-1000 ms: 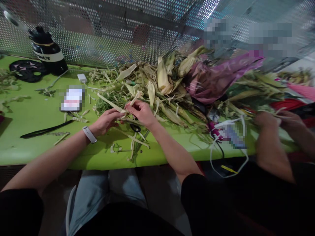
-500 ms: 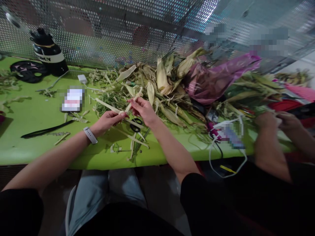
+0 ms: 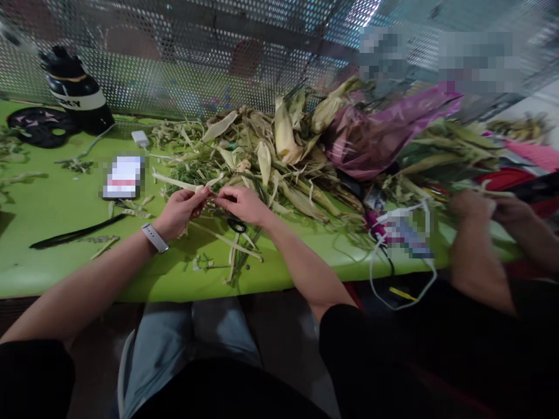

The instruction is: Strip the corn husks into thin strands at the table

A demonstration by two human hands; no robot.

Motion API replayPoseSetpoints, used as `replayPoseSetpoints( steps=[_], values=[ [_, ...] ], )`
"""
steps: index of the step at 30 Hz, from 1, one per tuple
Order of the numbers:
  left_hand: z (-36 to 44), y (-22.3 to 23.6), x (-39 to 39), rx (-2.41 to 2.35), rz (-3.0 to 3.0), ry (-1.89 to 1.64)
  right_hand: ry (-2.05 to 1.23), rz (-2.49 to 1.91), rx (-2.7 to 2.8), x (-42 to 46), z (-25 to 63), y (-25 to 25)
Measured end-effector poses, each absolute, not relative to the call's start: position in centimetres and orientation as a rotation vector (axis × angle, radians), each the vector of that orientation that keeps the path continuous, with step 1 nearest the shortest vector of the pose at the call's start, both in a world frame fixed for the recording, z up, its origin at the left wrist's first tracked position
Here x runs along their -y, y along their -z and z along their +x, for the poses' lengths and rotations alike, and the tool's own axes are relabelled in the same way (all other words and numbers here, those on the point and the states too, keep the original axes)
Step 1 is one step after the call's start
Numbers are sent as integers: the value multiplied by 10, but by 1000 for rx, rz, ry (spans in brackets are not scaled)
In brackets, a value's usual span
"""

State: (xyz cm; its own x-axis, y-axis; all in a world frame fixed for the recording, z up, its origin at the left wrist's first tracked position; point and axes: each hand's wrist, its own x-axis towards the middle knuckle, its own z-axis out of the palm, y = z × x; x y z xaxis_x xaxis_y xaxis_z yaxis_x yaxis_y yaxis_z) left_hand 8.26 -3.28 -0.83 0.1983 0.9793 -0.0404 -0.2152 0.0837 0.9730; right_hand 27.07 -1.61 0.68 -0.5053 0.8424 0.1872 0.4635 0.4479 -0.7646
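A pale strip of corn husk (image 3: 172, 181) sticks out to the left from between the fingers of my left hand (image 3: 180, 212), which is closed on it. My right hand (image 3: 242, 205) pinches the same work close to my left fingertips; the exact spot it grips is partly covered by the fingers. Just below my right hand lie scissors with black handles (image 3: 236, 226), their blades hard to make out. Loose pale strips (image 3: 227, 238) are scattered on the green table (image 3: 148, 273) under my hands. Behind them is a heap of dry corn husks (image 3: 301, 192).
A phone (image 3: 124, 176), a white charger (image 3: 140, 138) and a black bottle (image 3: 78, 96) are at the left. A pink plastic bag (image 3: 371, 139) rests against the husks. At the right, a co-worker's hands (image 3: 474, 209) work near a white cable (image 3: 372, 270).
My hands have come down and slightly toward me. My right hand has turned flatter, its fingertips now level with my left. The strip's free end has swung left.
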Motion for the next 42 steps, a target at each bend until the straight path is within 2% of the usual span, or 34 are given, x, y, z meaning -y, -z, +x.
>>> replayPoseSetpoints(
  steps=[10,15,17,22,29,35,38,42],
  values=[
    [81,3,32,-907,982,-1149,-909,-1115,2141,2,280,-1],
    [80,5,31,-747,975,-1105,-496,-1085,2006,1,280,1],
    [80,7,30,-762,1061,-1080,-446,-1023,2030,3,279,-1],
    [81,9,32,-831,1271,-1109,-828,-1007,2040,15,270,-3],
    [80,5,35,-1013,1370,-1228,-1159,-1017,1780,15,262,1],
    [79,-2,40,-1161,1438,-1364,-1071,-1038,1768,12,261,6],
    [78,-4,43,-1176,1630,-1328,-936,-1050,1831,12,261,11],
    [76,-1,39,-1229,1917,-1260,-949,-1064,1801,12,259,15]
  ],
)
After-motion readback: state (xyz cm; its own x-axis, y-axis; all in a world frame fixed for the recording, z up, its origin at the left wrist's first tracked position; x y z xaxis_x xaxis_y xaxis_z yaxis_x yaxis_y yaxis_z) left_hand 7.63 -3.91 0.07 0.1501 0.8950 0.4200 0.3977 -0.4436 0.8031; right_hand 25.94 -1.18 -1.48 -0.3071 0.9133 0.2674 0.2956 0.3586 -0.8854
